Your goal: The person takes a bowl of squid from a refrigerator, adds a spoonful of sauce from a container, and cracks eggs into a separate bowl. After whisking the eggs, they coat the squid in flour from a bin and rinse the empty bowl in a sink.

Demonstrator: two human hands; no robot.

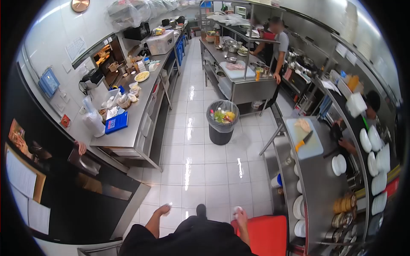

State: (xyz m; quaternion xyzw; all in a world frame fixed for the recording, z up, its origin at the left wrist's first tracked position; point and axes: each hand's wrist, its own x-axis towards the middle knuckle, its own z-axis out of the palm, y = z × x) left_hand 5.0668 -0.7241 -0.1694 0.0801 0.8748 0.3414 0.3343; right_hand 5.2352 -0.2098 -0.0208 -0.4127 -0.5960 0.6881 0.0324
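Observation:
Low in the view, my left hand hangs over the tiled floor, its fingers closed on a small white thing, too small to name. My right hand is at the other side of my body, beside a red seat. Its fingers are closed round a small white item, also too small to make out. One dark shoe shows between my hands.
Ahead stands a black bin with mixed waste. Steel counters run along the left; a steel table with a cutting board and a knife is at right. Two people work on the right. A hand shows at the left door.

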